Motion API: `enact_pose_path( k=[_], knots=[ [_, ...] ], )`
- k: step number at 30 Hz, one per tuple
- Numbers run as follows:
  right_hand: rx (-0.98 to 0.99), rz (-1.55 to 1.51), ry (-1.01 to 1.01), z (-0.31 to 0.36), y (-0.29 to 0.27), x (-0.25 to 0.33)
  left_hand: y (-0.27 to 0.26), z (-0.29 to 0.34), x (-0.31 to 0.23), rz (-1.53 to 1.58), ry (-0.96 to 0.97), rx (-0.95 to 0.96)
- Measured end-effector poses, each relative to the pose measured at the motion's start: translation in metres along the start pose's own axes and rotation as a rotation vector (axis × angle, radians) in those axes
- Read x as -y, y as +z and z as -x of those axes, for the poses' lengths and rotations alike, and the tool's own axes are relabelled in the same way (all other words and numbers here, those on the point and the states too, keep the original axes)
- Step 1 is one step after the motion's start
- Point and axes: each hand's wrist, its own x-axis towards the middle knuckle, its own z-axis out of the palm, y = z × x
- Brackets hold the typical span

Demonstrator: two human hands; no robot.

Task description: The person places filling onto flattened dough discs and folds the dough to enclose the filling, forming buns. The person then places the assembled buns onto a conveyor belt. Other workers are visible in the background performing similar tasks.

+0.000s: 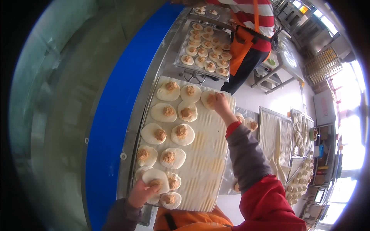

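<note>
My left hand [141, 194] grips the edge of a flat white dough round [163, 178], its thumb and fingers closed over the near side by a clump of brownish filling. This round overlaps others on the cloth-lined tray [202, 181]. At the tray's far right corner, my right hand [221, 103] reaches down to another dough round [205, 102]. Its fingers are pinched together on the filling [210, 99] in the middle. Two columns of dough rounds, each topped with filling, cover the tray's left part, such as the round [182, 134] in the middle.
A blue conveyor belt [115, 111] runs along the left. Ahead is a tray of filled rounds [196, 63], with a co-worker in an orange apron [242, 44] beside it. To the right stand a cloth-covered tray [268, 133], trays of shaped dough [300, 173] and a metal table [289, 57].
</note>
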Motion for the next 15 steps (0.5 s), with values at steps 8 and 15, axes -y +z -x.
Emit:
enact_pose_path(
  k=[8, 15],
  knots=[
    [0.072, -0.460, -0.015, 0.109, -0.048, 0.050, 0.099, -0.098, -0.035, -0.162, 0.240, 0.081],
    [0.434, -0.879, 0.094, 0.159, -0.077, 0.019, 0.173, -0.231, -0.004, -0.433, 0.605, 0.109]
  ],
)
